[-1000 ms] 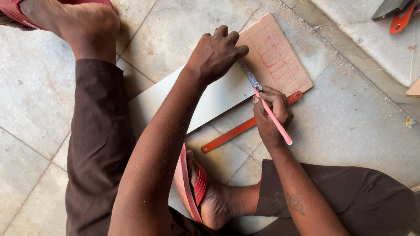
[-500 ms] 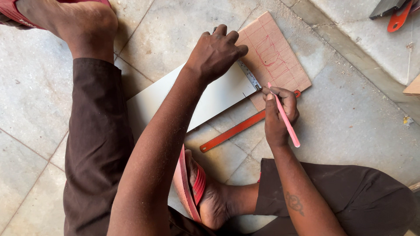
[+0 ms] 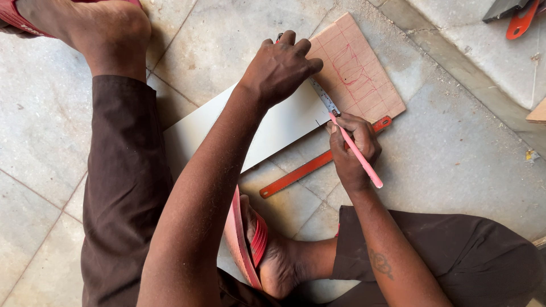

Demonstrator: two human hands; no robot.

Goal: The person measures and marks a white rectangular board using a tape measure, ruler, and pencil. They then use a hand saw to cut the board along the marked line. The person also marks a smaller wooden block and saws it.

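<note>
A white board (image 3: 273, 128) lies on the stone floor, its far end brown and marked with red lines (image 3: 355, 71). My left hand (image 3: 278, 68) presses down on a metal ruler (image 3: 325, 98) laid across the board. My right hand (image 3: 352, 148) holds a pink pencil (image 3: 357, 152), its tip touching the board beside the ruler's near end. An orange saw blade (image 3: 310, 166) lies on the floor along the board's near edge, partly under my right hand.
My legs in brown trousers frame the board, feet in red sandals (image 3: 247, 241). A raised stone step (image 3: 483, 51) runs at the upper right, with an orange-handled tool (image 3: 520, 20) on it. A wood piece (image 3: 537, 113) shows at the right edge.
My right hand with the pencil has shifted slightly along the ruler's near end. The left hand stays pressed on the ruler.
</note>
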